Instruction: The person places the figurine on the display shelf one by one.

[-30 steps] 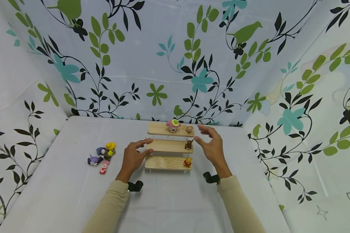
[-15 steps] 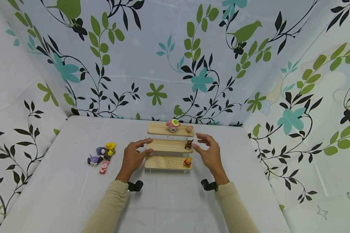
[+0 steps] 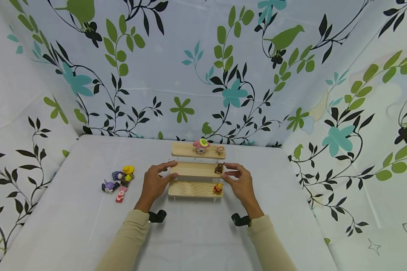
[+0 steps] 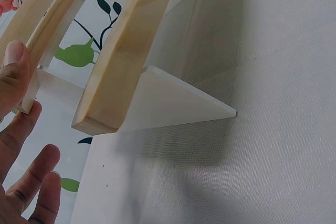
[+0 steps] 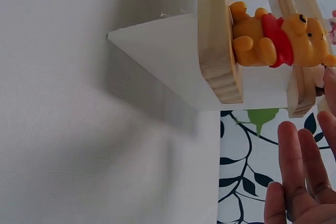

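Note:
A three-tier wooden display shelf (image 3: pixel 194 170) stands on the table, on white side supports (image 4: pixel 176 100). My left hand (image 3: pixel 156 184) grips the left end of its middle board between thumb and forefinger, other fingers spread below. At the opposite end my right hand (image 3: pixel 241 186) has thumb and forefinger around the board's corners, close beside a brown animal figurine (image 3: pixel 219 168). A Winnie-the-Pooh figurine (image 5: pixel 273 35) in a red shirt sits at the right of the lowest board. The top board bears a pink-hooded figurine (image 3: pixel 201 146) and a small tan one (image 3: pixel 220 150).
Left of the shelf, several figurines lie in a cluster on the white-covered table (image 3: pixel 71 210): one with a yellow hat (image 3: pixel 129 170), a purple one (image 3: pixel 110 186) and a pink-and-red one (image 3: pixel 121 194). Leaf-patterned cloth (image 3: pixel 176 75) hangs behind and along the sides.
My right hand has come down and left from beside the upper boards to the middle board's right end. The left hand, the shelf and the figurines stay put.

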`<state>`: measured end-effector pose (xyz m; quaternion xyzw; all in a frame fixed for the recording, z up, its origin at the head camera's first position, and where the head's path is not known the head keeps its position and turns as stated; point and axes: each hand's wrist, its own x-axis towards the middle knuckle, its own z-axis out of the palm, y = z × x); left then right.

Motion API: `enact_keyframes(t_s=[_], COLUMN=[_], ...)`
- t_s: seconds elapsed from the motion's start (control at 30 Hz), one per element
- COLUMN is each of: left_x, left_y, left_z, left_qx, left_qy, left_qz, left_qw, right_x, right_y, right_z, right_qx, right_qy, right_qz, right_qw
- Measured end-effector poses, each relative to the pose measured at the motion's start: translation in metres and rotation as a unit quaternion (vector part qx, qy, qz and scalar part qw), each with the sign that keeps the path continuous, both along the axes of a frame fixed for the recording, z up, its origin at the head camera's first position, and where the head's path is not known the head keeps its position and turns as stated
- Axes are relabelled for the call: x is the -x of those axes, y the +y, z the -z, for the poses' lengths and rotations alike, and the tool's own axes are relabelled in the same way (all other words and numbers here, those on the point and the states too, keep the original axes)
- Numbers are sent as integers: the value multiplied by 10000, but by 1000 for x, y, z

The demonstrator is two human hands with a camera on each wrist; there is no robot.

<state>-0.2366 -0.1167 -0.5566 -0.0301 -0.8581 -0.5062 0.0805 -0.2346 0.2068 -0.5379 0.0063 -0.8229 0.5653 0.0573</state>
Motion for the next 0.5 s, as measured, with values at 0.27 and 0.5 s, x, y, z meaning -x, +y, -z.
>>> enact_keyframes(t_s=[0.27,0.5], left_x=[0,0], left_y=[0,0], left_z=[1,1], left_qx=[-4,3], left_qy=[-38,25], left_qz=[10,15], left_qw=[10000,10000], right_x=[2,3], right_y=[-2,-3], right_z=[2,4], right_qx=[296,403], right_qy=[-204,-347], right_qz=[-114,-161], right_qw=[9993,9985])
